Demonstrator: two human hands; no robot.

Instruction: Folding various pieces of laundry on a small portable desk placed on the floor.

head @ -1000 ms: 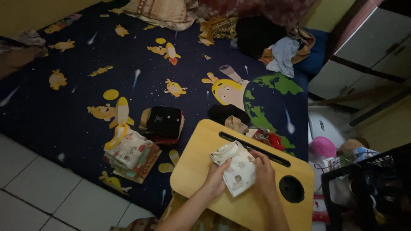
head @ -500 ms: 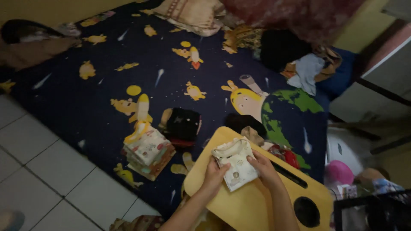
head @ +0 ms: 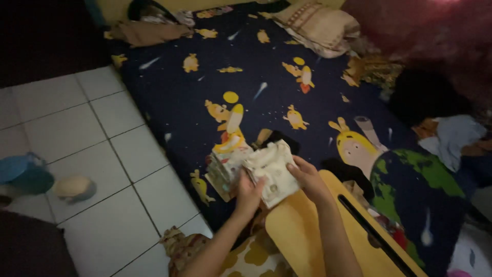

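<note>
your two hands hold a small folded garment (head: 270, 172), cream with a faint printed pattern, in the air just past the rounded corner of the yellow lap desk (head: 307, 236). your left hand (head: 249, 194) grips it from below with the fingers curled shut on its lower edge; your right hand (head: 307, 177) clasps its right side, thumb on top and fingers wrapped under the cloth. the garment sits right beside, and partly over, a stack of folded patterned clothes (head: 225, 164) lying on the dark blue bedsheet (head: 179, 97), which is printed with yellow cartoon rabbits, rockets and a green-and-blue globe. whether the garment touches the stack cannot be told in the dim light. behind the garment a dark folded piece (head: 279, 136) peeks out on the sheet.

the lap desk stands low in the frame, its long dark slot (head: 376, 236) running toward the right edge. a striped beige pillow (head: 318, 23) lies at the top of the mattress, and a heap of loose clothes (head: 446, 133), dark, pale blue and orange, lies at the far right. to the left the white tiled floor (head: 87, 154) carries a blue round container (head: 23, 172) and a pale round object (head: 74, 187) near each other, well apart from your hands. a patterned cloth (head: 182, 246) shows below your left forearm.
</note>
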